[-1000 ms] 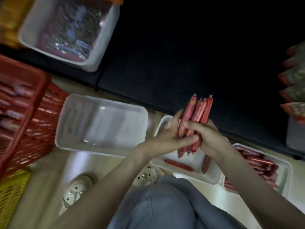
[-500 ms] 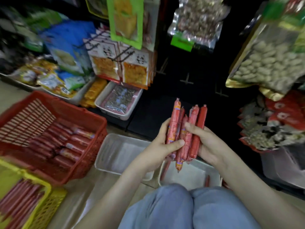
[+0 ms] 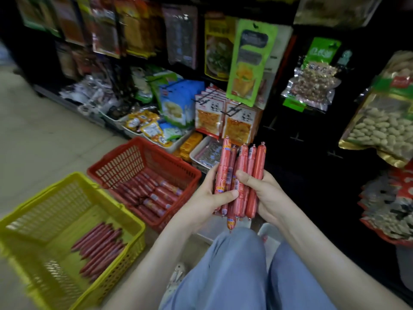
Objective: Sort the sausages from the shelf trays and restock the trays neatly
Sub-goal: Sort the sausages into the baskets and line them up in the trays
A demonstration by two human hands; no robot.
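Both hands hold one upright bundle of several red wrapped sausages [image 3: 242,173] in front of the dark shelf. My left hand [image 3: 207,198] grips the bundle from the left with the thumb across its front. My right hand [image 3: 266,193] grips it from the right, thumb on the front. On the floor to the left, a red basket [image 3: 134,157] holds several labelled sausages [image 3: 154,193]. Nearer me, a yellow basket [image 3: 55,211] contains several plain red sausages [image 3: 100,247]. A white tray [image 3: 268,233] shows only partly between my knees.
Hanging snack packets [image 3: 248,63] fill the dark shelf ahead. White shelf trays with packets [image 3: 156,130] sit on the bottom shelf behind the red basket. Peanut bags [image 3: 384,121] hang at the right. My knees in blue trousers [image 3: 234,276] fill the lower middle. Bare tiled floor [image 3: 40,130] lies at the left.
My head has tilted up, so the shelf packets and both baskets came into sight and the floor trays dropped out. Both hands keep the same hold on the sausage bundle.
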